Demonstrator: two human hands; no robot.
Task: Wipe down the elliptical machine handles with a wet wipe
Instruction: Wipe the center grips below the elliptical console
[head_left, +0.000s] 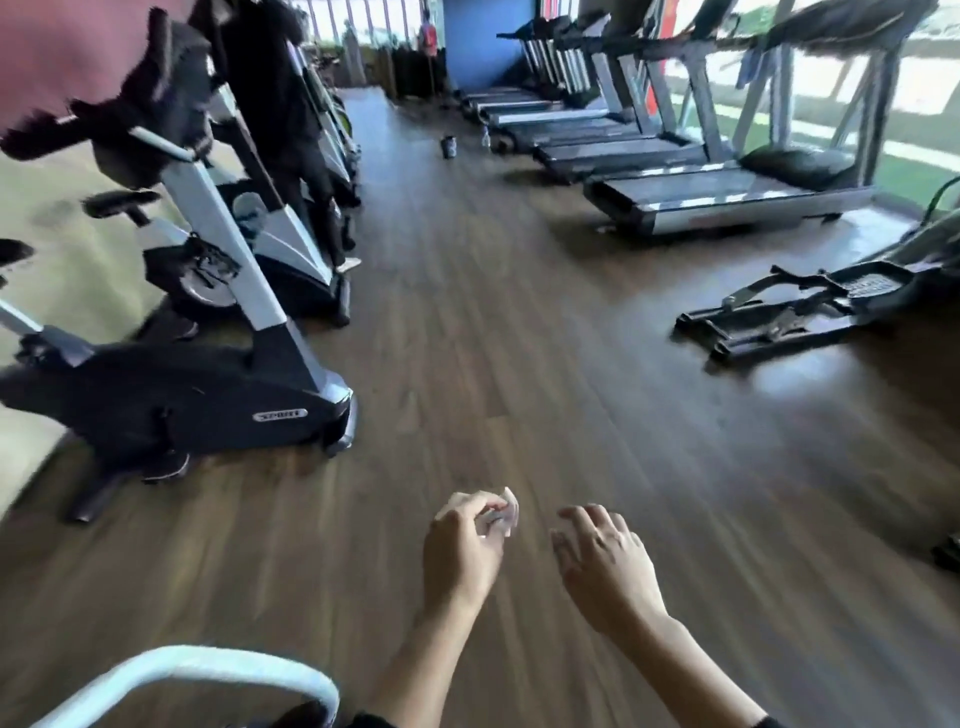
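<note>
The wipe (506, 512), a small pale, blurred scrap, sits pinched in the grip of the left hand (462, 556), between thumb and curled fingertips, with its edge poking out just past the knuckles; whether it is folded or crumpled cannot be told. Just to the right of that grip, apart from it and not touching the wipe, the right hand (605, 566) hovers palm down with its fingers loosely bent and spread, a wide grip holding nothing. Both forearms reach in from below the grip, over a dark wooden floor (519, 338). Below and to the left of the grip, near the person, a pale curved bar (208, 667) arches through the corner of the view; neither hand touches it, and what it belongs to cannot be told. Well beyond the grip to the left stands a black and silver bike (171, 395), with more behind it and a person (280, 104) in dark clothes on one of them. Far ahead and to the right lies the low black base of an elliptical (800, 312), footplate showing. Further beyond that runs a row of treadmills (727, 200) by the windows, and a small dark cup (449, 147) stands on the floor far ahead of the grip.
</note>
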